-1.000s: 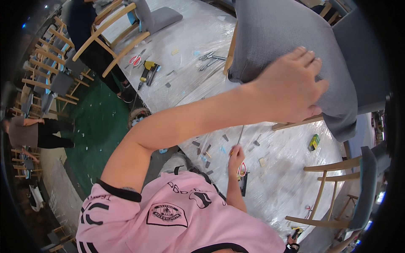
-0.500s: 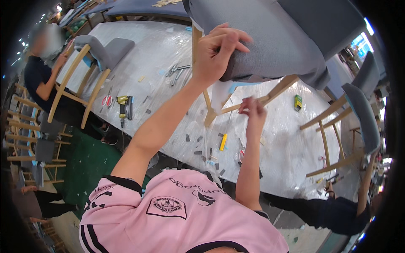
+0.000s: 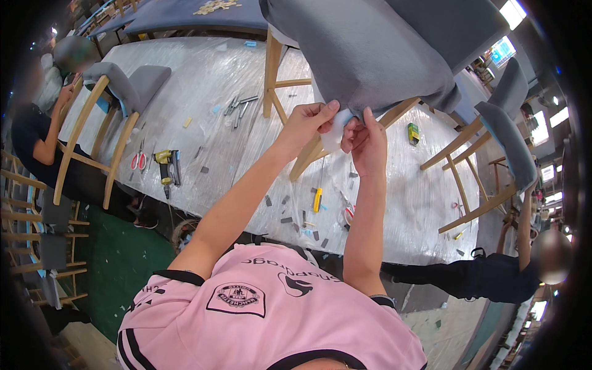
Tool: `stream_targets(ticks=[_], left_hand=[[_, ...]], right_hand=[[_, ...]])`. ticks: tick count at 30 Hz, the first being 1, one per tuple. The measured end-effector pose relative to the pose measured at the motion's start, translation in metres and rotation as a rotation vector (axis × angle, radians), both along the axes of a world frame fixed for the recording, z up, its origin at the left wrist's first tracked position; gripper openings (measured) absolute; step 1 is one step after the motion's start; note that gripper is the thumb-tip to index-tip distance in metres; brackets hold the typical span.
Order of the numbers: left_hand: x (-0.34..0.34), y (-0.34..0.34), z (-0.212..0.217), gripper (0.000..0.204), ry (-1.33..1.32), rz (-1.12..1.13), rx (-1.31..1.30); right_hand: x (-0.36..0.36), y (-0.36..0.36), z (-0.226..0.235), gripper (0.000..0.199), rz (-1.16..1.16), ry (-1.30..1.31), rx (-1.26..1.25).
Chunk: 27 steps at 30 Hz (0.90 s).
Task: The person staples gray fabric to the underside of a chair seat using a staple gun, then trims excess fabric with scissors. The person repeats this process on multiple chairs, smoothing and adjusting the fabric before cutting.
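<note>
While both hands meet at the upper centre of the frame, the left hand (image 3: 306,123) and the right hand (image 3: 368,137) pinch a small white scrap (image 3: 336,132) of cloth or padding against the lower edge of the grey seat cover (image 3: 370,55). Both hands are closed narrowly on that scrap, fingertips nearly touching. The chair (image 3: 345,74) stands on the bench (image 3: 203,105), which is wrapped in clear film, with its wooden legs (image 3: 273,71) down and the grey cover already pulled over the seat.

Status, as judged from this view:
- Done: cover is drawn over most of the seat and lies smooth on top.
- Left: the edge at the hands appears unfinished; the white scrap shows outside the cover.

A yellow knife (image 3: 317,199) lies just below the hands, untouched. A yellow power driver (image 3: 168,168) and red scissors (image 3: 139,160) lie well apart at centre left. Whether the edge is fastened underneath cannot be told.
</note>
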<state>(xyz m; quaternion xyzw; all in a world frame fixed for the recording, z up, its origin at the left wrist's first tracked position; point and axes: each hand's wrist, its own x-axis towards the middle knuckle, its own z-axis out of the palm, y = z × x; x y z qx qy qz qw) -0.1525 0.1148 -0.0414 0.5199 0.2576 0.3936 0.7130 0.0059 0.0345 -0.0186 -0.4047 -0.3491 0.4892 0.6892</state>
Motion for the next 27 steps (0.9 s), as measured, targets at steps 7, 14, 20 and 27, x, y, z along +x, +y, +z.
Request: stream_targets(ticks=[7, 14, 20, 27], left_hand=[[-0.001, -0.008, 0.008, 0.045, -0.013, 0.107, -0.055], [0.005, 0.001, -0.023, 0.045, -0.023, 0.12, 0.126], [0.012, -0.006, -0.045, 0.044, -0.159, 0.146, 0.102], [0.014, -0.005, -0.048, 0.044, -0.19, 0.171, 0.142]], right_hand=[[-0.005, 0.01, -0.033, 0.054, -0.036, -0.154, 0.072], [-0.009, 0.026, -0.075, 0.06, -0.121, -0.165, 0.165], [-0.014, 0.027, -0.089, 0.06, -0.085, -0.091, 0.304], [-0.003, 0.03, -0.098, 0.058, -0.018, -0.11, 0.337]])
